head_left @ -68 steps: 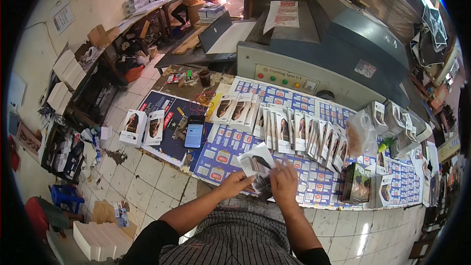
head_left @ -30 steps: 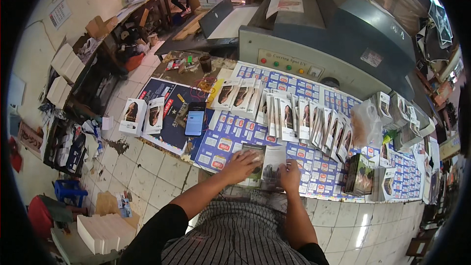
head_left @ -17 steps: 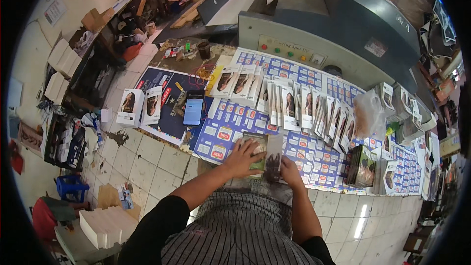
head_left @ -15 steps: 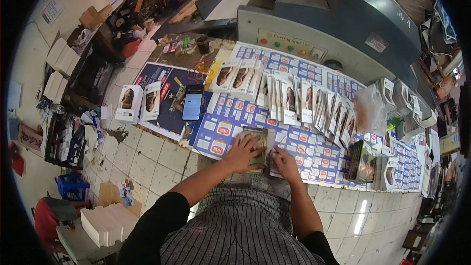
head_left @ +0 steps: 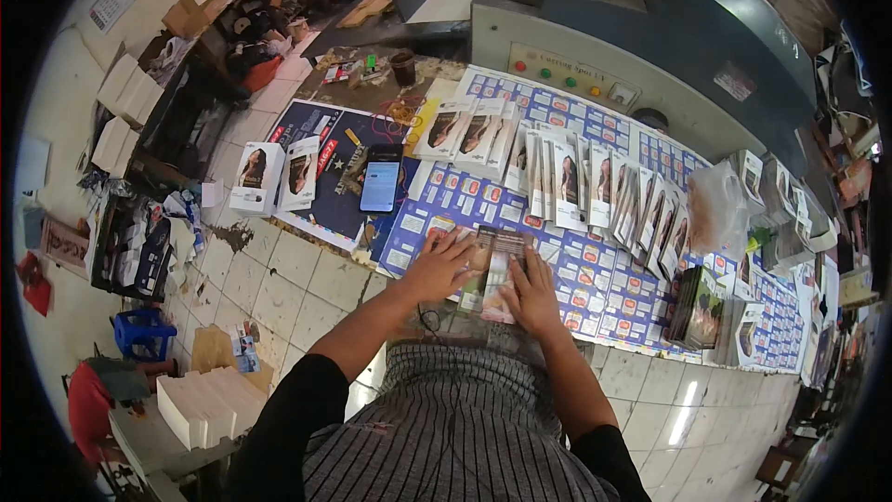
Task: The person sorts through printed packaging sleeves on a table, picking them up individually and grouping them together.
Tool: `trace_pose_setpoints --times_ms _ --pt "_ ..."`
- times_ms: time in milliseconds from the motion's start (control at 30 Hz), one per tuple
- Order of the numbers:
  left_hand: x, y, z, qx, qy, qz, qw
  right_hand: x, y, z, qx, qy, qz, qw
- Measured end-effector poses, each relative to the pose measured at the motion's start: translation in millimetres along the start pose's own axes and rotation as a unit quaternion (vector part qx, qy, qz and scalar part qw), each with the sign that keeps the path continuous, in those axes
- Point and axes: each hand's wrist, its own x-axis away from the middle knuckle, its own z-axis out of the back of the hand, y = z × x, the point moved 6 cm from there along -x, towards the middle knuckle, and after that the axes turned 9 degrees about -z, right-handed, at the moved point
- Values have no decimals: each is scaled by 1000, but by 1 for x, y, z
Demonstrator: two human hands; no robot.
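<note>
A flat, glossy printed booklet point(head_left: 495, 268), dark along its far edge with green and pink pictures, lies near the table's front edge. My left hand point(head_left: 440, 265) rests at its left side with the fingers stretched out toward it. Over the right part lies my right hand point(head_left: 532, 299), fingers extended and pressing flat on the cover. Both palms hide parts of the booklet. Beneath is a blue printed sheet point(head_left: 567, 316) with rows of labels, spread across the table.
White printed boxes point(head_left: 569, 177) stand in a leaning row beyond my hands. A phone point(head_left: 380, 184) lies to the left, by two more white boxes point(head_left: 256, 177). Dark booklets point(head_left: 695, 302) are stacked at right near a clear plastic bag point(head_left: 717, 209). A large grey machine point(head_left: 576, 56) stands behind.
My left hand has slid off the booklet's middle to its left side. My right hand has gone from pinching the right edge to lying flat on top. The view has shifted slightly.
</note>
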Motion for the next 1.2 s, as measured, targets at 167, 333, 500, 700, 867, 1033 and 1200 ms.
trace_pose_setpoints --times_ms 167,333,500,700,867,1033,1200 --pt "-3 -1 -3 -5 -20 -2 1000 -10 -4 -12 27 -30 -12 999" --pt "-2 -2 -2 -13 7 -7 1000 -11 -6 -21 66 -42 -13 997" --pt "-1 1 0 -16 17 -10 1000 -14 -11 -22 67 -20 -4 998" --pt "-2 3 6 -28 26 -9 999 -21 -17 -24 83 -45 3 996" --pt "-4 3 5 -8 39 5 999 -9 10 1 -145 41 -82 985" --pt "-20 0 6 -17 8 -24 1000 12 24 17 -176 -40 -98 979" --pt "-28 8 14 -31 12 -38 999 3 11 13 -92 -46 -26 994"
